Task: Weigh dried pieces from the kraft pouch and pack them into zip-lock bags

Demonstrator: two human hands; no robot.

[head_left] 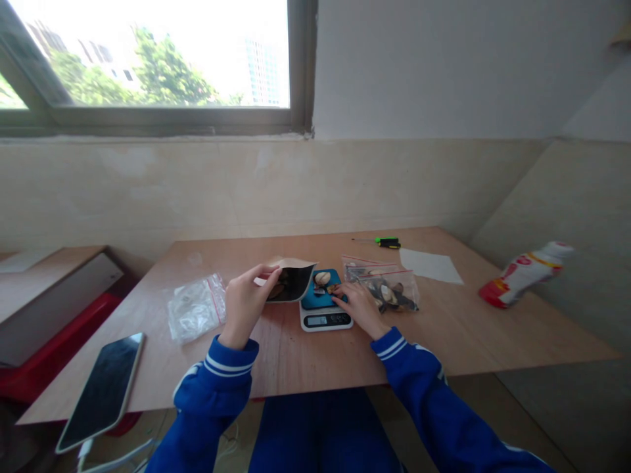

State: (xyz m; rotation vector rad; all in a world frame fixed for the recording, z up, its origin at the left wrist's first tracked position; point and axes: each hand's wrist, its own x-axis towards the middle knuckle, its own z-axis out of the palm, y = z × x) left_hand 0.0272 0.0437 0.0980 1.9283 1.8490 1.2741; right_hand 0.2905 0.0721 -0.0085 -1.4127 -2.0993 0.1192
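My left hand (pixel 249 295) pinches the edge of a pouch (pixel 290 289) with a tan outside and a dark inside. Its mouth gapes toward a small kitchen scale (pixel 326 320) with a blue top and white base, and some brown pieces show within. On the scale lie a pale, rounded dried piece (pixel 322 278) and darker bits, which look like dried mushroom. The fingertips of my right hand (pixel 359 301) are closed on a small brown piece (pixel 336 289) at the platform's right side. Right of that hand rest zip bags (pixel 394 292) of similar dark and pale pieces.
Clear plastic bags (pixel 197 307) lie at left, near a tablet (pixel 103 387) with a cable at the table's (pixel 280 368) left edge. Screwdrivers (pixel 388 242) and white paper (pixel 430 265) are at the back. A red-and-white bottle (pixel 522 274) leans at right.
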